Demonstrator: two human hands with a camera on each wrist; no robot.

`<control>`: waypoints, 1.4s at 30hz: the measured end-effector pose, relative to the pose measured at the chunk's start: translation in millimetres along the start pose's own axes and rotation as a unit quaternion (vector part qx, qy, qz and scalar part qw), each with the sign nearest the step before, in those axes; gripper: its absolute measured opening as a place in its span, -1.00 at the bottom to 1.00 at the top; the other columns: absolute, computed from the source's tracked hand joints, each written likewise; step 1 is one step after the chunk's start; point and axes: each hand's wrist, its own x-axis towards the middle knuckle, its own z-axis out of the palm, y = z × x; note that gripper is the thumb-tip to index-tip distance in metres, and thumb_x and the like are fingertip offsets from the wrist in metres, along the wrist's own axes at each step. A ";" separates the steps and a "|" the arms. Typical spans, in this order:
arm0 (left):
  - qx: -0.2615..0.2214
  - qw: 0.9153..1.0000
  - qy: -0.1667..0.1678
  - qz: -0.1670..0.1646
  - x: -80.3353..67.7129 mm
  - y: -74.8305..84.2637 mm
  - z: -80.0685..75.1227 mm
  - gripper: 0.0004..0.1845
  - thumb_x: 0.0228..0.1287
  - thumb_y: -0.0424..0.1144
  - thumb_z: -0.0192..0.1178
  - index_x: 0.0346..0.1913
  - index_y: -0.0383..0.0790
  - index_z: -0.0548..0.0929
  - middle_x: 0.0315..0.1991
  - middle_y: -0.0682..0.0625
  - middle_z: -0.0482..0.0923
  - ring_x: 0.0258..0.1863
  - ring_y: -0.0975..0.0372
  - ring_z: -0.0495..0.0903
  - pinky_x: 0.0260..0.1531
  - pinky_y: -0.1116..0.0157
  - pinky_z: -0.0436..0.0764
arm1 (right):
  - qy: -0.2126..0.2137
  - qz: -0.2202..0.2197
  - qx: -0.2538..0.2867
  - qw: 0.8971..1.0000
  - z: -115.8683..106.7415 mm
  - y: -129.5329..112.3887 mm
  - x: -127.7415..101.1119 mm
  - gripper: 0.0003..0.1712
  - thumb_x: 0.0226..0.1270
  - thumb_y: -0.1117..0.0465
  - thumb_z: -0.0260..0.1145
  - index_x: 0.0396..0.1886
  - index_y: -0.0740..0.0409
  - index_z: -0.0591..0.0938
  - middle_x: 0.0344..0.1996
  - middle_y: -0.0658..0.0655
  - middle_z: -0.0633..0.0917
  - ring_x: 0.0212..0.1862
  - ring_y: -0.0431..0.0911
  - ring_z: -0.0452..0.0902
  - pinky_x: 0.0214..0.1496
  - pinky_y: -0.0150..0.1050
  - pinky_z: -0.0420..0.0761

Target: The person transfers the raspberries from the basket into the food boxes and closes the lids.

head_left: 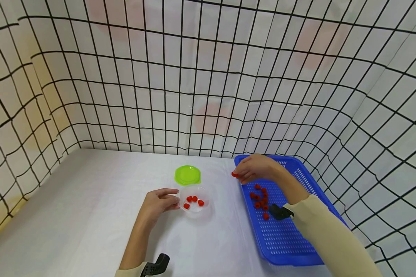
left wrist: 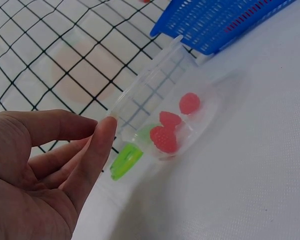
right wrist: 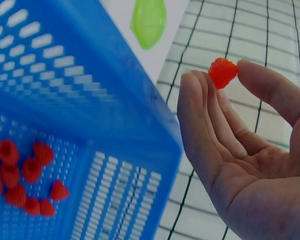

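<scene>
A clear plastic bowl [head_left: 195,211] with several raspberries [head_left: 195,199] inside stands on the white table. My left hand [head_left: 158,202] pinches its rim between thumb and forefinger; the left wrist view shows the bowl's side [left wrist: 139,95] close to those fingertips. Over the left edge of the blue basket, my right hand [head_left: 254,168] pinches a single red raspberry [right wrist: 223,73] between thumb and fingers. More raspberries [head_left: 264,200] lie in a loose group on the floor of the blue basket [head_left: 280,242]. A green lid [head_left: 188,175] rests flat behind the bowl.
Black wire grid [head_left: 180,77] backed with white sheeting rises behind the table [head_left: 90,200] and along both sides. The blue basket's raised walls stand at the right, near the grid. A dark strap device [head_left: 156,265] sits on the left wrist.
</scene>
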 end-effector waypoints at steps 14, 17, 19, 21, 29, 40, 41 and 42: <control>0.008 1.000 0.000 -0.001 0.6 -0.9 -0.8 -0.71 0.27 -0.43 0.32 0.05 -0.39 0.71 -0.28 -0.19 0.77 -0.42 0.14 0.76 -0.22 0.26 0.79 | -0.011 0.024 0.000 1.000 52.9 -4.2 34.6 -0.70 0.30 0.21 0.44 -0.09 0.35 0.72 -0.30 0.21 0.77 -0.33 -0.03 0.74 -0.10 -0.15 0.80; 0.011 1.000 0.002 -0.002 0.2 -0.6 -0.5 -0.71 0.27 -0.42 0.32 0.05 -0.39 0.71 -0.29 -0.18 0.77 -0.42 0.15 0.76 -0.22 0.26 0.79 | -0.020 0.025 -0.005 0.999 62.3 -4.2 37.5 -0.70 0.30 0.20 0.44 -0.09 0.34 0.73 -0.24 0.26 0.77 -0.34 -0.04 0.74 -0.10 -0.16 0.80; 0.010 1.000 0.002 -0.003 -0.1 -0.2 -0.5 -0.71 0.28 -0.42 0.32 0.05 -0.39 0.71 -0.28 -0.18 0.77 -0.42 0.14 0.76 -0.22 0.26 0.79 | -0.021 0.027 -0.006 0.999 68.1 -4.9 38.2 -0.70 0.29 0.20 0.45 -0.09 0.33 0.73 -0.19 0.30 0.77 -0.33 -0.03 0.75 -0.10 -0.16 0.80; 0.007 1.000 0.002 -0.003 -0.1 0.1 -0.5 -0.71 0.28 -0.42 0.32 0.05 -0.39 0.71 -0.29 -0.18 0.76 -0.42 0.14 0.76 -0.22 0.26 0.79 | -0.023 0.030 -0.007 0.999 73.2 -5.1 40.3 -0.71 0.29 0.19 0.45 -0.11 0.32 0.74 -0.16 0.34 0.76 -0.30 0.02 0.75 -0.10 -0.16 0.80; 0.004 1.000 0.000 -0.002 -0.3 0.8 -0.3 -0.72 0.28 -0.43 0.31 0.04 -0.40 0.71 -0.30 -0.19 0.76 -0.42 0.14 0.76 -0.22 0.26 0.79 | -0.032 0.041 -0.014 0.999 85.8 -2.0 48.2 -0.73 0.28 0.19 0.44 -0.12 0.29 0.74 -0.11 0.34 0.76 -0.19 0.10 0.74 -0.11 -0.19 0.79; 0.007 1.000 0.000 -0.005 -2.1 2.8 -0.7 -0.71 0.29 -0.40 0.32 0.06 -0.38 0.71 -0.29 -0.18 0.76 -0.41 0.13 0.77 -0.22 0.27 0.79 | -0.056 0.045 -0.013 0.997 94.7 0.8 51.0 -0.73 0.29 0.20 0.41 -0.11 0.30 0.74 -0.12 0.36 0.75 -0.33 -0.03 0.69 -0.12 -0.21 0.79; 0.006 1.000 0.001 -0.006 -2.2 2.9 -0.8 -0.71 0.29 -0.39 0.32 0.06 -0.38 0.71 -0.29 -0.18 0.76 -0.41 0.13 0.77 -0.22 0.27 0.79 | -0.058 0.047 -0.014 0.997 95.0 0.8 51.4 -0.73 0.29 0.19 0.41 -0.11 0.29 0.74 -0.12 0.35 0.75 -0.33 -0.04 0.69 -0.12 -0.22 0.79; 0.005 1.000 0.000 -0.006 -2.2 2.9 -0.9 -0.71 0.29 -0.39 0.32 0.06 -0.38 0.71 -0.30 -0.18 0.76 -0.41 0.14 0.76 -0.22 0.27 0.79 | -0.059 0.049 -0.014 0.997 95.3 1.0 51.7 -0.73 0.28 0.19 0.41 -0.11 0.29 0.74 -0.12 0.35 0.75 -0.33 -0.04 0.68 -0.12 -0.23 0.79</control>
